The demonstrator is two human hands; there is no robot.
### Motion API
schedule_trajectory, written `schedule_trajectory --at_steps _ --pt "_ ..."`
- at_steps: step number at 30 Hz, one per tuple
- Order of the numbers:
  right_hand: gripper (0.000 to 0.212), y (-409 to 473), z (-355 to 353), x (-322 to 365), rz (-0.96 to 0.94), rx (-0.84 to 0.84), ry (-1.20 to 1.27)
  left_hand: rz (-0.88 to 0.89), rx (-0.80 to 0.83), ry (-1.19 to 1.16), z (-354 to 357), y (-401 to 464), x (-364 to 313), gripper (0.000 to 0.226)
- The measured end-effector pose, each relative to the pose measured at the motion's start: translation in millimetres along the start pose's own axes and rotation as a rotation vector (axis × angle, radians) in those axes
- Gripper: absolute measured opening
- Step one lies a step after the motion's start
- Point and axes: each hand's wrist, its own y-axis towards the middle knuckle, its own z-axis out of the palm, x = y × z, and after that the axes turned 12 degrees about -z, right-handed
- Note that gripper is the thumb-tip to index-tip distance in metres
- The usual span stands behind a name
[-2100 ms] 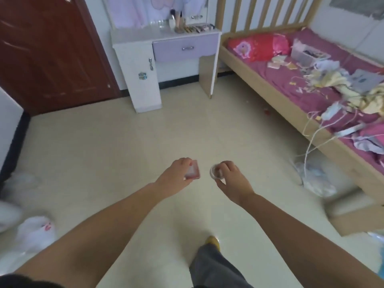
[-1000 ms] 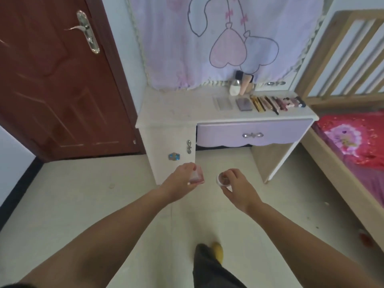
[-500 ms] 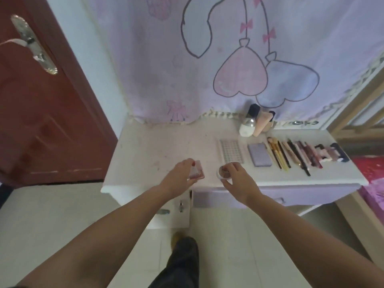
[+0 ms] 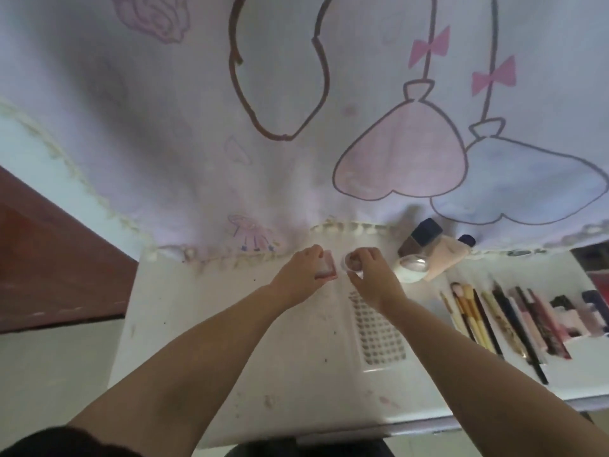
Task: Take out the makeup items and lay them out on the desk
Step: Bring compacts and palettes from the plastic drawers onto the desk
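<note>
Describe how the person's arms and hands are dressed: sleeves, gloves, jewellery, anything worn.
Both forearms are bare up to the frame edge. The left hand and right hand wear no gloves, and no rings, watch or bracelets show. A dark patch at the lower left corner may be a sleeve or shirt, but it is too blurred to tell.
</note>
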Motion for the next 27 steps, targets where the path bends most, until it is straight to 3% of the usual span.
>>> schedule_trajectory --at_steps 8,15,19,23,27 --pt "0.025 46.2 8.9 -26.6 0.022 0.105 -0.06 0.018 -0.01 0.128 18.1 53.6 6.4 0.049" --pt "0.036 38.3 10.2 -22.5 0.056 0.109 -0.047 0.057 -0.064 0.141 21.5 50.6 14.5 0.055" --pt "0.036 17.1 6.7 -6.1 -0.178 0.056 -0.129 0.147 -0.105 0.203 9.5 46.1 12.0 0.048" --pt "0.029 -23.0 31.2 21.4 -0.365 0.173 -0.091 0.108 -0.091 0.199 -4.1 33.6 21.2 0.044" --pt "0.039 -55.0 68.1 37.9 -0.382 0.298 -0.138 0.082 -0.084 0.241 -12.4 16.2 48.5 0.042"
